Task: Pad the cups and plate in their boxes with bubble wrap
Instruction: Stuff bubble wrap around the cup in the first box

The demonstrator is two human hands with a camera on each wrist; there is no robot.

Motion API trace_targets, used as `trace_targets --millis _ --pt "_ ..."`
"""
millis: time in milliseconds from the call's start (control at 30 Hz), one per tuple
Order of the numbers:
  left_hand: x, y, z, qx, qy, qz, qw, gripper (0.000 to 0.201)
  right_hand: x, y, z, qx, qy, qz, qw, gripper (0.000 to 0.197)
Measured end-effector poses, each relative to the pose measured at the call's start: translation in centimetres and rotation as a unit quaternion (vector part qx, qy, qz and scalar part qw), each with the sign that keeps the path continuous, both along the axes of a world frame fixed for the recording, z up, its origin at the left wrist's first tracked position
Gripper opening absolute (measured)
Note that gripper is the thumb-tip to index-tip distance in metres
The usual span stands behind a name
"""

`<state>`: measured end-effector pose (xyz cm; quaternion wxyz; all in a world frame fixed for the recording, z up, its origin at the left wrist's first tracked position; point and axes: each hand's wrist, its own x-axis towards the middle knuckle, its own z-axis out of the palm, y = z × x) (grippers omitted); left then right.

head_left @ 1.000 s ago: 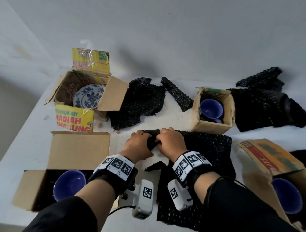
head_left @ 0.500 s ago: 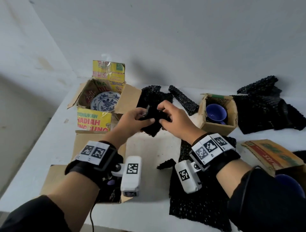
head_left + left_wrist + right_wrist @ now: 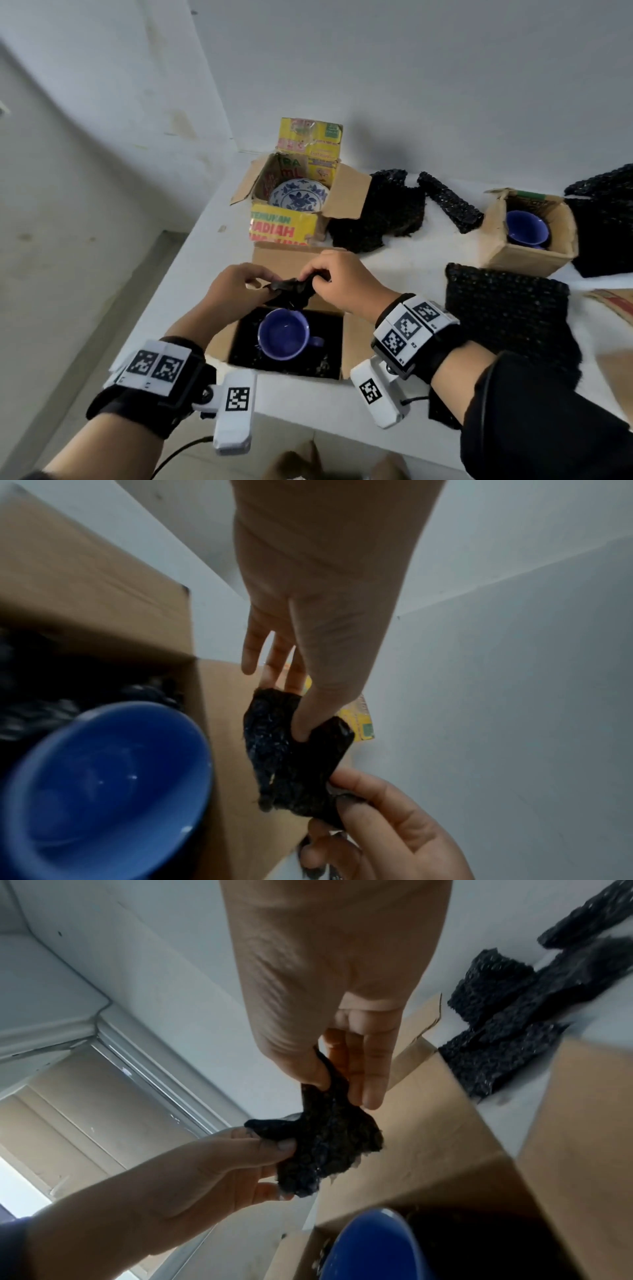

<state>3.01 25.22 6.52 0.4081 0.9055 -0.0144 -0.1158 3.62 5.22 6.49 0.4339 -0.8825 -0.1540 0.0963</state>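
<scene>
We pinched a small scrap of black bubble wrap [image 3: 290, 290] between our left hand [image 3: 236, 291] and right hand [image 3: 346, 284], each gripping one end, just above the open cardboard box [image 3: 356, 329] where the blue cup [image 3: 284, 334] sat on black padding

Boxes [image 3: 529, 236]: four. Blue cups [image 3: 283, 334]: two. Plate [image 3: 297, 195]: one. Black bubble wrap pieces [image 3: 503, 308]: at least five.
</scene>
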Motion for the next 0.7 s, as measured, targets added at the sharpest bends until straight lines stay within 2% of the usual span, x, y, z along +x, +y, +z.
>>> trace_targets --millis 100,200,333,433,533,633,700 --pt "-1.2 2.2 -2.0 0.005 -0.012 0.022 1.0 0.028 -0.6 2.4 -0.8 -0.018 0.021 -0.017 0.999 0.029" --pt "-2.4 3.2 -3.2 -0.018 -0.006 0.08 0.997 0.036 -1.0 4.3 -1.6 -0.042 0.01 -0.034 0.998 0.031" --pt "-4.5 4.5 -4.6 -0.12 0.026 0.118 0.985 0.044 -1.4 6.5 -2.4 -0.074 -0.007 -0.022 0.997 0.03" --pt "-5.7 5.3 -5.4 -0.191 0.076 0.088 0.975 0.061 -2.0 8.1 -2.9 -0.146 -0.021 0.036 0.988 0.03" --pt "-6.4 5.6 -6.1 -0.233 0.097 0.06 0.966 0.071 -3.0 9.2 -3.1 -0.307 -0.107 0.122 0.938 0.033" --pt "-6.6 5.7 -6.9 -0.253 0.111 0.053 0.96 0.073 -3.7 10.2 -3.4 -0.376 -0.152 0.162 0.899 0.037" --pt "-6.8 5.3 -7.0 -0.274 0.125 0.054 0.952 0.063 -3.9 10.9 -3.8 -0.414 -0.157 0.186 0.878 0.043"
